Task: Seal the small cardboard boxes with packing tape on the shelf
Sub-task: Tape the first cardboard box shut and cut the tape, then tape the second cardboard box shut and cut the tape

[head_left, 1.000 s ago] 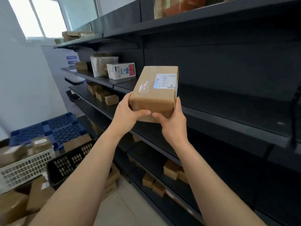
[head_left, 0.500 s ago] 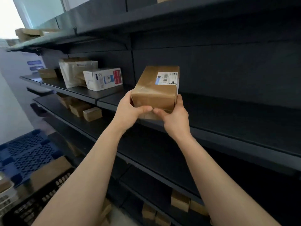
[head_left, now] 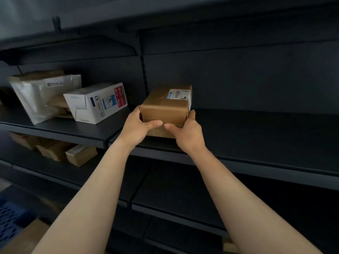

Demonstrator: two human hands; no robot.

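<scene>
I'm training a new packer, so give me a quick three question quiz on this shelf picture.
1. True or false: the brown cardboard box is held by both the left hand and the right hand.
2. Which lies nearest the held box, on the person's left? A the white printed box B the pale plastic mailer bag C the small brown boxes on the shelf below
3. Fill in: the white label sits on the box's ____ face.

Key: 1 true. 2 A. 3 top.
</scene>
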